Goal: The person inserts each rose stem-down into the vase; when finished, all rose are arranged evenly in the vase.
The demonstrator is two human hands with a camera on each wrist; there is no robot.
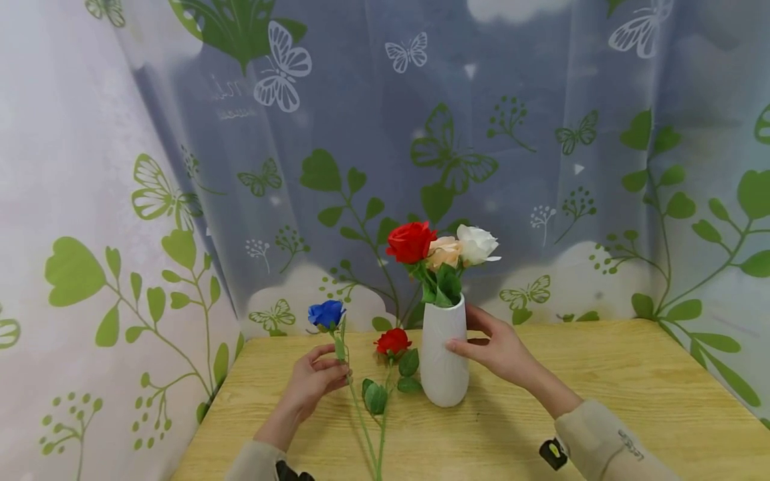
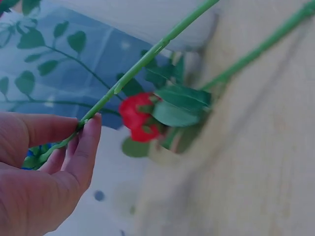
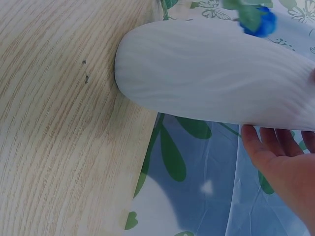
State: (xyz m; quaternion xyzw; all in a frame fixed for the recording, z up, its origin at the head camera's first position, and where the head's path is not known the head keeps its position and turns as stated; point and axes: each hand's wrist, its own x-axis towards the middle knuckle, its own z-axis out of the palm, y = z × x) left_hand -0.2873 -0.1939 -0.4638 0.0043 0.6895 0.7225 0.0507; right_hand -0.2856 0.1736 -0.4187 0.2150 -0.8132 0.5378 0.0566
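Observation:
My left hand (image 1: 317, 381) pinches the green stem (image 2: 140, 64) of a blue rose (image 1: 327, 314) between thumb and fingertips, just below the bloom. The rose stands upright, its stem slanting down toward the table's front. Around the upper part of a white vase (image 1: 444, 361) my right hand (image 1: 502, 344) is curved, thumb on the front and fingers behind. The vase stands upright and holds a red rose (image 1: 412, 242), a peach rose (image 1: 445, 253) and a white rose (image 1: 478, 244). Between the left hand and the vase lies another red rose (image 1: 394, 341) with green leaves (image 1: 375, 398).
The wooden table (image 1: 529, 427) ends at a patterned curtain (image 1: 361, 120) behind, with more curtain on both sides. A small black device (image 1: 553, 454) sits at my right sleeve.

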